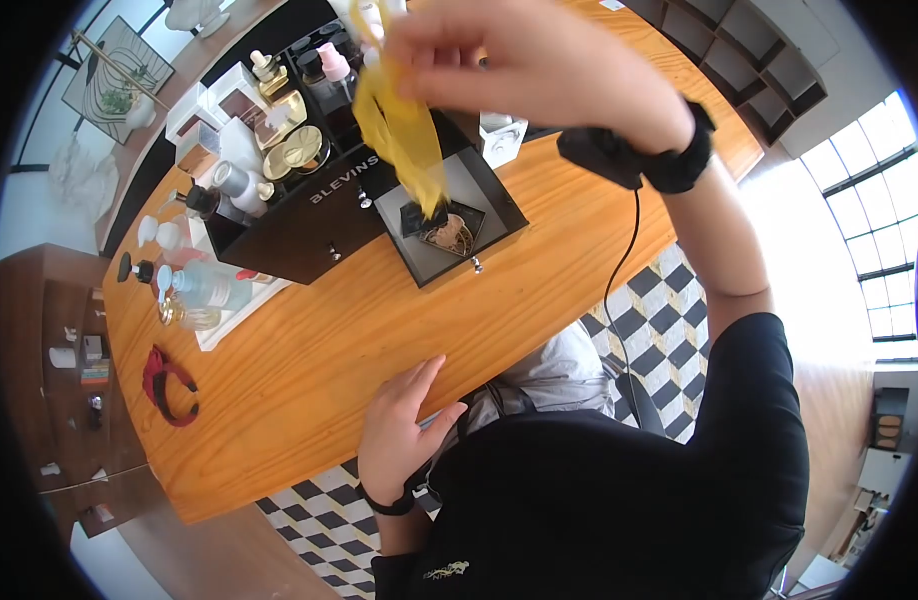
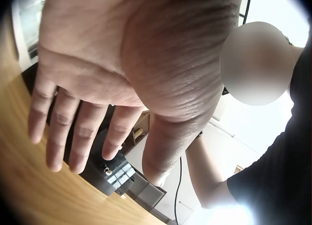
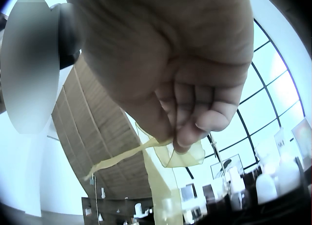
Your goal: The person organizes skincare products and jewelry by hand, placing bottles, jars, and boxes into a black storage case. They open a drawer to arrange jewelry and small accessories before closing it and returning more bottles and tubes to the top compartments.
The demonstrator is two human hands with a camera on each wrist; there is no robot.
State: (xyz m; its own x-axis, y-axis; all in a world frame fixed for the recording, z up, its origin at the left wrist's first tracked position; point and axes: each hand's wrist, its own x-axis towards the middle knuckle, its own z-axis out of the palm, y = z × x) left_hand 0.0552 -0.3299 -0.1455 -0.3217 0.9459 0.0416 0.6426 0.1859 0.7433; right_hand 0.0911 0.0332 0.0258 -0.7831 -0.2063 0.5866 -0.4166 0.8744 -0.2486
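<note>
My right hand (image 1: 509, 60), slightly blurred, is raised over an open drawer (image 1: 511, 218) of a black cosmetics organizer (image 1: 309, 225). Between thumb and fingertips it pinches a sheer yellow ribbon (image 1: 404, 135), whose length hangs down into the drawer. In the right wrist view the ribbon (image 3: 163, 195) drops from the pinch, with a loop beside the fingertips and a thin tail off to the left. Inside the drawer lies a small dark-edged box with a pinkish item (image 1: 446, 235) in it. My left hand (image 1: 394, 435), fingers extended and holding nothing, is at the table's front edge.
Bottles and jars (image 1: 299, 150) crowd the organizer's top. To its left, pump bottles (image 1: 214, 285) stand on a white tray (image 1: 241, 318). A dark red headband (image 1: 164, 385) lies near the left end of the wooden table (image 1: 289, 400). A cable (image 1: 619, 270) hangs from the right wrist.
</note>
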